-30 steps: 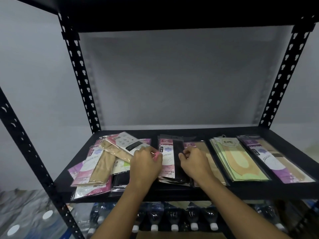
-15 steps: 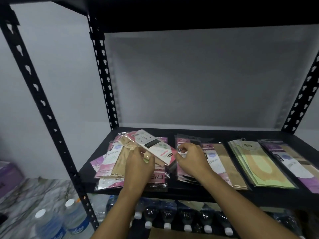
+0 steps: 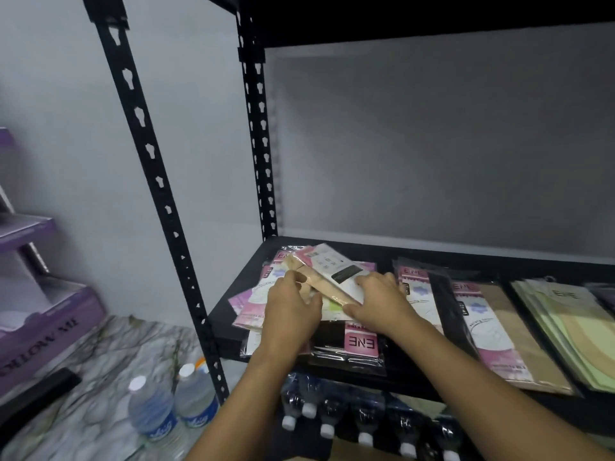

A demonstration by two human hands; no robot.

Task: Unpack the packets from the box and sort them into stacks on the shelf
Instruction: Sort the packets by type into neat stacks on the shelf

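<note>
**A:** What's lost to us here?

**B:** The shelf [image 3: 466, 261] runs off the right edge. The purple stack [image 3: 606, 296] goes with it, and only a corner of that shows. The purple boxes [image 3: 43, 327] on the left are cut by the frame, their lettering upside down. Under the arms a brown strip [image 3: 349, 455] meets the bottom edge, and I cannot tell what it is. Both hands cover half the pile [image 3: 249, 311] at the shelf's left end.

**A:** And the grip?

**B:** The left hand [image 3: 293, 317] curls round the near end of the top packet [image 3: 336, 271]. The right hand [image 3: 379, 304] pinches its right side, fingers on top and thumb along the edge. The packet, white and tan, lies tilted on that pile.

**A:** Numbers?

**B:** Two posts [image 3: 156, 181] are in view. There are four neat stacks to the right of the pile. The black stack [image 3: 442, 311] and tan stack [image 3: 499, 334] sit side by side, then comes the green stack [image 3: 565, 327], then the purple. The packets in each are too thin to count. Two bottles [image 3: 153, 414] stand on the marble [image 3: 66, 427]. Six white caps [image 3: 364, 439] show below the shelf, and the bodies under them are dark.
</note>
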